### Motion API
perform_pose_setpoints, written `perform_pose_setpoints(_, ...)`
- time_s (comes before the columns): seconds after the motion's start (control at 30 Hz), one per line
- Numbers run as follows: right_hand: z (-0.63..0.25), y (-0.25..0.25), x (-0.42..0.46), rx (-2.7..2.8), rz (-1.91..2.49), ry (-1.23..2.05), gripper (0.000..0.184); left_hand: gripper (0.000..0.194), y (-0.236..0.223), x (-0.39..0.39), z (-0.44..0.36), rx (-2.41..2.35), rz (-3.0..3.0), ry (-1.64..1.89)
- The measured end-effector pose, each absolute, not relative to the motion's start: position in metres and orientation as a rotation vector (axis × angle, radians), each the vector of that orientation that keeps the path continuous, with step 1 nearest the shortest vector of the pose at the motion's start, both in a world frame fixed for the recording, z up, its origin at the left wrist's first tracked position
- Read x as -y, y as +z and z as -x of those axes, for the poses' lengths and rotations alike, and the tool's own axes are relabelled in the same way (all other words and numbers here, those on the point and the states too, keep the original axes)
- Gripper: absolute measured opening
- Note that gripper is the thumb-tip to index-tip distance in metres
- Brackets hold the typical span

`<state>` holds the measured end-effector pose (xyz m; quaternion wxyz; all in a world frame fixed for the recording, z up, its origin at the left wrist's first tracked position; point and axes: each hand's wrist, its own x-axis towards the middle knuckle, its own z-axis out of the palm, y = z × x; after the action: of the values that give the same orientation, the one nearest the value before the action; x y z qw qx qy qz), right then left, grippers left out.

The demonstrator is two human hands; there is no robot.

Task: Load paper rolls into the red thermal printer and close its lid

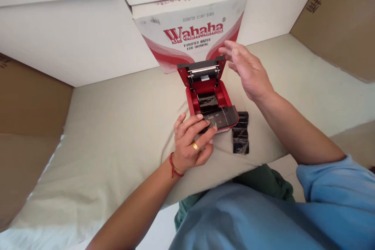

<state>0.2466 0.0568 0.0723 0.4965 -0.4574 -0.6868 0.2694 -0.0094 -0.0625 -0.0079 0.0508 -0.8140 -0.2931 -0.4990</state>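
A small red and black machine [191, 100] stands on the cloth with its hinged lid [183, 73] raised. A metal rod and a dark roller [203, 73] show inside the lid. Glossy black film [208, 100] lies in the open compartment below. My left hand [193, 140], with a ring and a red string bracelet, rests its spread fingers on the black front panel [224, 118]. At the lid's right edge, my right hand [247, 70] is raised with its fingers stretched out; whether they touch the lid I cannot tell. A wrinkled black plastic strip [241, 133] lies just right of the machine.
Behind the machine a white and red Wahaha water carton [193, 27] leans among white boxes [102, 39]. Brown cardboard [340, 23] stands on the right and more cardboard [32, 109] on the left. Pale cloth [117, 125] covers the work surface, whose front edge is near my body.
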Motion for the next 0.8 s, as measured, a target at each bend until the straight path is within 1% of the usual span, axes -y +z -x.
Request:
perform_pose_setpoints(0.13, -0.237, 0.074, -0.056, 1.681, 1.039, 0.71, 0.073, 0.047, -0.009, 0.063, 0.011, 0.891, 2.481, -1.541)
perform_pose_setpoints(0.23, -0.241, 0.078, -0.029, 1.694, 1.053, 0.667, 0.068, 0.052, -0.009, 0.063, 0.01, 0.874, 2.499, -1.569)
perform_pose_setpoints(0.33, -0.251, 0.068, -0.003, 1.764, 1.025, 0.598, 0.061, 0.056, -0.009, 0.064, 0.01, 0.87, 2.503, -1.576)
perform_pose_setpoints(0.47, -0.26, 0.034, 0.016, 1.892, 0.884, 0.447, 0.048, 0.054, -0.009, 0.061, 0.019, 0.881, 2.427, -1.61)
perform_pose_setpoints(0.57, -0.259, 0.016, 0.02, 1.858, 0.789, 0.408, 0.038, 0.056, -0.01, 0.05, 0.032, 0.951, 2.385, -1.672)
perform_pose_setpoints(0.7, -0.256, 0.012, 0.019, 1.832, 0.771, 0.387, 0.038, 0.05, -0.01, 0.033, 0.045, 1.214, 2.51, -1.68)
perform_pose_setpoints(0.8, -0.256, 0.015, 0.019, 1.849, 0.757, 0.379, 0.037, 0.046, -0.012, 0.029, 0.045, 1.263, 2.574, -1.706)
